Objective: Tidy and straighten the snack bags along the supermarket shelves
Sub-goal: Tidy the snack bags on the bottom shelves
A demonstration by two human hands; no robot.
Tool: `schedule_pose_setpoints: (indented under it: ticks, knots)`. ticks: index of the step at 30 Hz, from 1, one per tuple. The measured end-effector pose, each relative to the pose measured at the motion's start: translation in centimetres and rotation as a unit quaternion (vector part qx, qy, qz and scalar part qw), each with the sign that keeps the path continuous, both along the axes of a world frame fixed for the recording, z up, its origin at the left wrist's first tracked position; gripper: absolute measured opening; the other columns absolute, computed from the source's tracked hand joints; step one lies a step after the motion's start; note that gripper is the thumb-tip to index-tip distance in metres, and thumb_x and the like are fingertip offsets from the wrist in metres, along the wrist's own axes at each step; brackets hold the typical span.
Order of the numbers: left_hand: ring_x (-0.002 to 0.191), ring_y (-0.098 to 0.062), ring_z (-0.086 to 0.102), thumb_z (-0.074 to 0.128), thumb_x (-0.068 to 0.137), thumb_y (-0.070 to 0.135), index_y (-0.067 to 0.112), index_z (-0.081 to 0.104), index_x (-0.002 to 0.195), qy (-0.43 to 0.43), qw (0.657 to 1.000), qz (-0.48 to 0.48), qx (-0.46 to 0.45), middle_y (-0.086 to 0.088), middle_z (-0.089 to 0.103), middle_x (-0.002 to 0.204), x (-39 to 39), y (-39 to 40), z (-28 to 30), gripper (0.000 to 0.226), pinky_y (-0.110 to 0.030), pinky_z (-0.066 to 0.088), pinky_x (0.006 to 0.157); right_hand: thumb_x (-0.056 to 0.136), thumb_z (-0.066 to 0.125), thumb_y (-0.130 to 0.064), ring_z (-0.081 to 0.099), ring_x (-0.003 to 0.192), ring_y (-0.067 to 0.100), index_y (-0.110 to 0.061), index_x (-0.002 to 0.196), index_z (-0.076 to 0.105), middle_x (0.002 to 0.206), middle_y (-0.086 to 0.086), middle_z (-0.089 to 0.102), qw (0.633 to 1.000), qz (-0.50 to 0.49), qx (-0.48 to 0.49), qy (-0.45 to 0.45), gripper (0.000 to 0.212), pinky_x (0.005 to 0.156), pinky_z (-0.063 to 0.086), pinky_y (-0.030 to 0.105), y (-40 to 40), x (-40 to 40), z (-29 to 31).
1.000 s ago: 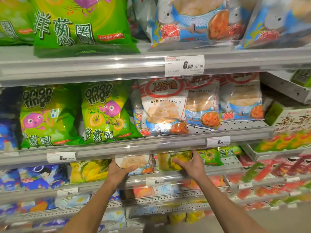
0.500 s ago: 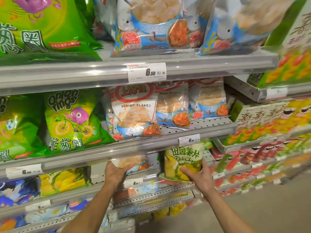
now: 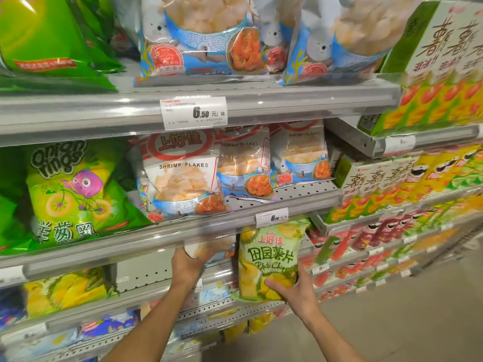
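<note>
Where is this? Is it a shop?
Yes, most likely a supermarket snack aisle. Long metal shelves hold rows of shrimp flakes bags, and price tags reading 6.50 are clipped along the shelf edges.

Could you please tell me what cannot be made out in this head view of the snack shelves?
- Bag in the left hand: mostly hidden behind the shelf rail; its label is unreadable.
- Left fingers: hidden behind that bag.
- Small print on the price tag: too small, apart from 6.50.
- Boxes and cans at the right: blurred.
- Top-shelf bags: cut off by the upper edge.
- Potato chip bag top: behind the small tag.
</note>
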State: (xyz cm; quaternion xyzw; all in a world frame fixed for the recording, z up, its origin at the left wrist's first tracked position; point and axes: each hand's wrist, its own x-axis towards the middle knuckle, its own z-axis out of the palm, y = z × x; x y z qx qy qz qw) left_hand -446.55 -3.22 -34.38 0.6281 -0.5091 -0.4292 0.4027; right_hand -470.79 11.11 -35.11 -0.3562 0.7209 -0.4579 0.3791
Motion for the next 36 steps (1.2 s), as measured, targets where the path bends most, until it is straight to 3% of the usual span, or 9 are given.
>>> schedule_pose_setpoints:
  ticks: [5,8,10,15,17,20,24,30,36]
  knots:
    - [0.068,-0.021,0.061,0.085,0.075,0.012,0.005,0.068,0.088,0.019,0.998,-0.061,0.015,-0.005,0.068,0.074,0.0,-1.1,-1.5,0.022,-0.023,0.048,0.057,0.041,0.096,-0.064,0.064,0.121,0.024,-0.021,0.138,0.055,0.124,-0.003,0.072,0.999,0.021,-0.019,-0.031,0.114,0.106,0.050,0.053,0.5,-0.2,0.4]
    - [0.074,-0.025,0.066,0.087,0.075,0.022,0.015,0.069,0.093,0.009,0.993,-0.114,0.029,-0.004,0.072,0.079,0.5,-1.3,-1.7,0.027,-0.038,0.054,0.068,0.041,0.097,-0.064,0.062,0.126,0.025,-0.024,0.144,0.049,0.129,-0.005,0.070,0.998,0.038,-0.006,-0.050,0.121,0.101,0.053,0.050,0.9,0.6,0.4]
    - [0.076,-0.024,0.065,0.091,0.069,0.032,0.019,0.064,0.095,0.006,0.992,-0.109,0.061,-0.007,0.071,0.083,0.6,-1.5,-1.7,0.039,-0.043,0.054,0.076,0.041,0.097,-0.064,0.066,0.120,0.022,-0.031,0.139,0.053,0.123,-0.009,0.072,0.997,0.053,0.000,-0.047,0.113,0.089,0.059,0.043,0.8,1.4,0.4]
    - [0.087,-0.026,0.066,0.085,0.076,0.016,0.017,0.063,0.109,-0.045,0.991,-0.114,0.051,-0.004,0.070,0.090,2.5,-0.5,-1.7,0.040,-0.035,0.053,0.075,0.043,0.098,-0.055,0.069,0.110,0.007,-0.031,0.127,0.059,0.114,-0.013,0.075,0.995,0.083,-0.003,-0.049,0.095,0.102,0.054,0.039,0.4,4.3,0.3]
    - [0.082,-0.025,0.060,0.081,0.080,0.017,0.013,0.065,0.111,-0.126,0.985,-0.116,-0.005,-0.002,0.064,0.081,4.4,0.6,-1.7,0.035,-0.034,0.049,0.072,0.050,0.098,-0.048,0.068,0.107,-0.001,-0.035,0.122,0.059,0.112,-0.020,0.074,0.993,0.106,0.000,-0.045,0.083,0.098,0.054,0.028,0.1,5.9,0.3]
    - [0.104,-0.029,0.057,0.071,0.088,0.020,0.010,0.066,0.116,-0.256,0.955,-0.126,-0.076,-0.009,0.065,0.105,8.1,3.0,-1.8,0.030,-0.037,0.047,0.093,0.059,0.098,-0.037,0.066,0.109,-0.002,-0.033,0.127,0.059,0.115,-0.020,0.073,0.991,0.132,-0.008,-0.034,0.078,0.090,0.052,0.014,-0.7,8.8,0.3]
    - [0.112,-0.027,0.055,0.069,0.086,0.015,0.008,0.065,0.120,-0.372,0.907,-0.129,-0.152,-0.008,0.061,0.120,13.3,6.6,-2.4,0.034,-0.038,0.047,0.100,0.060,0.098,-0.037,0.068,0.109,0.004,-0.027,0.128,0.061,0.112,-0.016,0.075,0.985,0.168,-0.014,-0.035,0.078,0.098,0.054,0.031,-2.8,13.6,0.3]
    - [0.098,-0.033,0.065,0.091,0.058,0.015,0.007,0.068,0.115,-0.473,0.867,-0.105,-0.118,-0.013,0.063,0.113,20.7,8.7,-2.5,0.062,-0.046,0.058,0.077,0.054,0.097,-0.049,0.062,0.123,0.016,-0.022,0.140,0.053,0.130,-0.004,0.068,0.979,0.199,-0.015,-0.034,0.101,0.106,0.050,0.042,-7.0,21.0,0.7]
    - [0.139,-0.028,0.037,0.061,0.090,0.035,0.013,0.033,0.152,-0.533,0.832,-0.141,-0.063,-0.007,0.038,0.151,24.2,8.2,-3.5,0.072,-0.043,0.026,0.119,0.060,0.098,-0.040,0.065,0.110,0.022,-0.016,0.125,0.060,0.116,-0.001,0.069,0.989,0.147,-0.017,0.000,0.079,0.093,0.054,0.040,-12.3,25.3,1.4]
